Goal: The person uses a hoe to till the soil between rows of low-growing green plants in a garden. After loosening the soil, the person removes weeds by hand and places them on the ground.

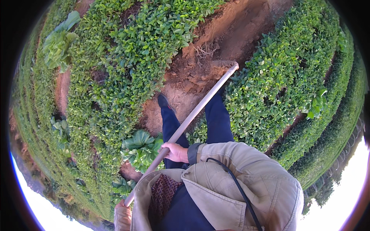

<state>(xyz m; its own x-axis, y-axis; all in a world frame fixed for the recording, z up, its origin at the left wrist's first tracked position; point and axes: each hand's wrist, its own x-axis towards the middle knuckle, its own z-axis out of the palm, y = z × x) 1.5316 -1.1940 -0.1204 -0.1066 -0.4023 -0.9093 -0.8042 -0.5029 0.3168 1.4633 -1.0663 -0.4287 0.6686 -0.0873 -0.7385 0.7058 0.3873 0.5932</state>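
Observation:
A long-handled hoe [198, 108] runs slantwise across my body, its pale wooden handle passing over my legs. My right hand [175, 152] is wrapped around the middle of the handle. Lower down at the left, my left hand [122, 205] grips the handle near its rear end; my jacket partly hides that end. The soil-coated hoe head [223, 64] is at the loose reddish soil [190, 76] ahead of my feet. Whether its edge is sunk in the ground cannot be told. Pale dry roots [205, 50] lie just beyond it.
Low, leafy hedge-like bushes [124, 66] flank the narrow dirt path on the left, and another row [260, 86] on the right. A broad-leaved vegetable plant [143, 147] grows beside my left leg. My dark shoe [163, 101] stands on the path. A black cord [237, 182] crosses my jacket.

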